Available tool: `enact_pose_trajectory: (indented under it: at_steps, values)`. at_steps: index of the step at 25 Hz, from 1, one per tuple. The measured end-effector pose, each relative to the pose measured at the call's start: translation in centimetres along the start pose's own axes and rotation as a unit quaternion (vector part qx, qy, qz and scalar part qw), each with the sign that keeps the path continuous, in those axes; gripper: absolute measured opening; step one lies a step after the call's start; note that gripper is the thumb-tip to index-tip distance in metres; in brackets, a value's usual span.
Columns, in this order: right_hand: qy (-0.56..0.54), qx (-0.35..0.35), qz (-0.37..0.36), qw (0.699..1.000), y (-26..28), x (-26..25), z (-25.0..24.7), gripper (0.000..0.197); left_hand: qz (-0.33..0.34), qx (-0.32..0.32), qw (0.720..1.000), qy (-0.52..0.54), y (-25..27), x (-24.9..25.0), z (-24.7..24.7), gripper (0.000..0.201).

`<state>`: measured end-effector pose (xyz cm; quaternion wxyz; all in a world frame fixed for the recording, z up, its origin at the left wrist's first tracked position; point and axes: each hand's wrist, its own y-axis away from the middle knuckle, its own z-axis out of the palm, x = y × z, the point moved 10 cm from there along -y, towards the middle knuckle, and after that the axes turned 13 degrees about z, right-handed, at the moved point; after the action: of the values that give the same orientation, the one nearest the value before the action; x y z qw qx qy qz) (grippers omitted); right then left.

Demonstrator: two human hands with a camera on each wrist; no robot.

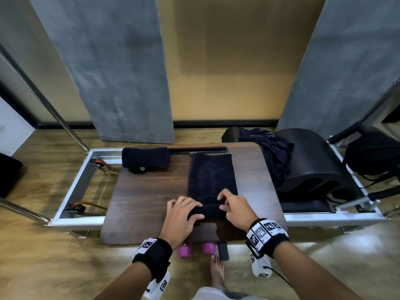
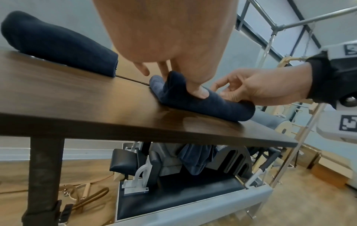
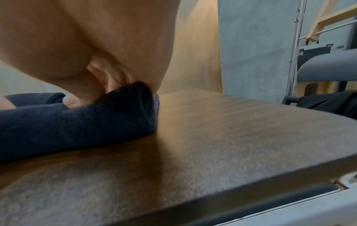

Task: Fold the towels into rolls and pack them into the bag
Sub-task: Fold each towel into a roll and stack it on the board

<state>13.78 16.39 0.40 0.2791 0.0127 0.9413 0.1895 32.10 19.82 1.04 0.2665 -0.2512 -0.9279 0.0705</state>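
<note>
A dark navy towel (image 1: 211,176) lies as a long strip on the wooden table (image 1: 140,202), its near end curled into a short roll (image 2: 203,104). My left hand (image 1: 186,210) grips the roll's left end, fingers curled over the top and thumb on the near side. My right hand (image 1: 229,204) pinches the right end (image 3: 77,122), its fingers tucked into the fold. A finished navy roll (image 1: 145,158) rests at the table's far left corner. I cannot pick out the bag with certainty.
Loose dark towels (image 1: 272,152) are heaped on a black arched barrel (image 1: 313,165) right of the table. A black bag-like shape (image 1: 372,156) sits further right. Pink dumbbells (image 1: 195,250) and my bare foot (image 1: 217,271) are on the floor below the near edge. A metal frame (image 1: 78,187) surrounds the table.
</note>
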Motion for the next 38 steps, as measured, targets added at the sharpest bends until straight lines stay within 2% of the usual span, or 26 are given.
enact_pose_trajectory:
  at_steps: [3, 5, 7, 10, 12, 15, 17, 19, 21, 23, 26, 29, 31, 35, 38]
  values:
    - [-0.005, 0.094, -0.076, 0.993, 1.1, -1.2, -1.6, 0.015, -0.078, 0.001, 0.996, 0.048, -1.0, -2.2, 0.3, 0.011]
    - [0.055, 0.113, -0.117, 0.985, 2.1, -1.5, -1.2, 0.033, -0.111, -0.022, 0.992, 0.06, -1.7, -3.1, 0.7, 0.011]
    - [0.118, 0.111, -0.136, 0.977, 2.5, -1.5, -0.6, 0.042, -0.103, -0.043, 0.992, 0.06, -2.3, -3.0, 1.0, 0.012]
    - [0.126, 0.102, -0.135, 0.977, 1.6, -1.6, -0.9, 0.026, -0.049, -0.035, 0.998, 0.007, -2.6, -1.8, 0.6, 0.01]
    - [0.103, 0.082, -0.101, 0.986, 0.3, -1.4, -1.2, 0.018, -0.021, -0.016, 1.0, -0.013, -2.3, -1.2, 0.2, 0.025]
    - [0.063, 0.044, -0.054, 0.996, -1.2, -0.7, -1.3, 0.014, -0.015, -0.022, 0.999, 0.021, -2.2, -1.7, 0.3, 0.053]
    - [0.052, 0.023, -0.063, 0.996, -1.7, -0.8, -1.4, 0.018, -0.028, -0.015, 0.998, 0.047, -2.6, -2.7, 0.2, 0.046]
    - [0.018, 0.011, -0.081, 0.996, -1.8, -1.0, -1.7, 0.024, -0.029, -0.007, 0.999, 0.042, -3.3, -3.5, 0.0, 0.028]
    - [0.009, -0.014, -0.087, 0.996, -1.9, -0.7, -1.6, 0.047, -0.043, -0.016, 0.998, 0.035, -4.1, -4.4, 0.1, 0.014]
    - [0.056, -0.014, -0.099, 0.993, -2.0, -0.2, -1.4, 0.058, -0.063, -0.032, 0.996, 0.047, -5.1, -5.1, 0.4, 0.018]
    - [0.124, 0.028, -0.129, 0.984, -2.6, -0.3, -2.4, 0.046, -0.074, -0.059, 0.995, 0.032, -6.8, -5.5, 0.8, 0.032]
    - [0.115, 0.005, -0.12, 0.986, -4.0, -0.5, -3.0, 0.036, -0.06, -0.053, 0.997, 0.007, -7.8, -5.2, 0.4, 0.029]
    - [0.097, -0.006, -0.104, 0.99, -5.0, -0.6, -3.4, 0.031, -0.05, -0.04, 0.997, 0.031, -8.0, -5.2, 0.0, 0.03]
    - [0.026, -0.023, -0.076, 0.996, -6.7, -0.4, -4.3, 0.021, -0.024, -0.062, 0.996, 0.056, -8.4, -5.0, 0.3, 0.055]
    - [-0.026, -0.016, -0.08, 0.996, -7.3, -0.1, -4.7, 0.006, -0.065, -0.052, 0.994, 0.067, -9.2, -6.5, 0.3, 0.047]
